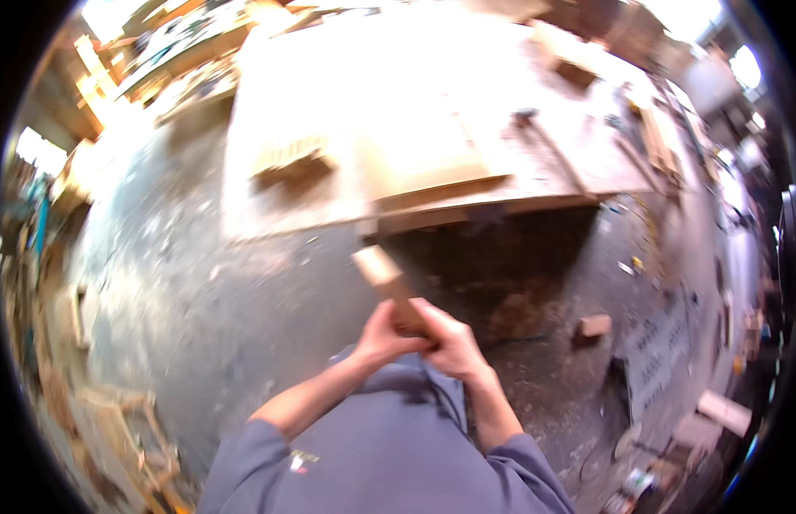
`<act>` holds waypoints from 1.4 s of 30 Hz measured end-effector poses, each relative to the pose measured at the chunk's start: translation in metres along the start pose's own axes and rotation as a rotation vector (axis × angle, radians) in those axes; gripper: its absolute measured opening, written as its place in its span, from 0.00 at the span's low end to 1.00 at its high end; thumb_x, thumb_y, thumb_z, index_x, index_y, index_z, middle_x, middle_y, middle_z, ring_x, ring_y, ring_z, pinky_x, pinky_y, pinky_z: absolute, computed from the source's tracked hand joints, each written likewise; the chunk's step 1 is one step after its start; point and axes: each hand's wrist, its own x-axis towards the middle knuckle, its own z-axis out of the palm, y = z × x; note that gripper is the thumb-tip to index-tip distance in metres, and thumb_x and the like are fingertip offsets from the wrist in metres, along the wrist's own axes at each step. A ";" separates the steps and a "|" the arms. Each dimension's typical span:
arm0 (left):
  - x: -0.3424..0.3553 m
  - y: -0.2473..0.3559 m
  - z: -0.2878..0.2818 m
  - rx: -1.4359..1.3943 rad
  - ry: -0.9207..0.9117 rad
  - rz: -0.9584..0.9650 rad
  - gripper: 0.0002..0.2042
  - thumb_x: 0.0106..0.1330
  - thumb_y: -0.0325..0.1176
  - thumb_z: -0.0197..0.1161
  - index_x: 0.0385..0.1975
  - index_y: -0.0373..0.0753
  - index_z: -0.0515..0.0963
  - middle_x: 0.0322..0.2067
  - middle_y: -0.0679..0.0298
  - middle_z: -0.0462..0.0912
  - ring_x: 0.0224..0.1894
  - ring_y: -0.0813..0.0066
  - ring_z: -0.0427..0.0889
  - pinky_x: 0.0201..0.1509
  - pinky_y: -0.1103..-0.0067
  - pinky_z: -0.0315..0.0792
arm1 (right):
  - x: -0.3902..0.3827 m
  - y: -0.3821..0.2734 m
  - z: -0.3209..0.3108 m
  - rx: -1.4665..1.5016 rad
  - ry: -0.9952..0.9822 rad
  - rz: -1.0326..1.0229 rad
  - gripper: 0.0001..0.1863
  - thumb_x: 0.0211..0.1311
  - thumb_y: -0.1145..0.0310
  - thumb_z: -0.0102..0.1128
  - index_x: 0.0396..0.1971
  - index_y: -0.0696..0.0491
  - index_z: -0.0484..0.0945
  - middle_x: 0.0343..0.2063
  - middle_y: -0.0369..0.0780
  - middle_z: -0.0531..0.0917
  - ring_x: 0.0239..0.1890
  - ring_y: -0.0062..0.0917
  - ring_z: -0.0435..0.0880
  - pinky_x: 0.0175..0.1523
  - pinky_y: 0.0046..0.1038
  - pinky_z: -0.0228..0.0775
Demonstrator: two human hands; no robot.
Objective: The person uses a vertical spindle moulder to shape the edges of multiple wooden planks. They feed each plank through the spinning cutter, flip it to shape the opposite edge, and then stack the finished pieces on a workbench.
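Observation:
A short wooden block [382,272] is held in front of my body, tilted with its pale far end toward the workbench. My left hand [387,334] is closed around its near part from the left. On the other side, my right hand [452,341] grips the same piece, fingers wrapped over it. Both hands meet at the block's lower end and hide that part of it. Just beyond stands the workbench [286,218], its top washed out by glare. A flat wooden board [441,167] lies at its near edge.
On the bench are a slotted wooden piece [293,157] at left, a hammer [552,150] at right and a wooden box-like block [569,56] behind. A small wood block [595,325] lies on the floor at right. A wooden frame [141,437] stands at lower left.

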 end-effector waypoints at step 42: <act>0.401 0.150 0.067 -1.399 0.638 0.046 0.13 0.75 0.35 0.59 0.53 0.35 0.81 0.47 0.57 0.89 0.46 0.63 0.91 0.49 0.69 0.89 | 0.317 0.287 -0.536 -1.104 0.129 0.197 0.17 0.58 0.63 0.72 0.43 0.52 0.78 0.41 0.46 0.83 0.47 0.45 0.83 0.50 0.43 0.78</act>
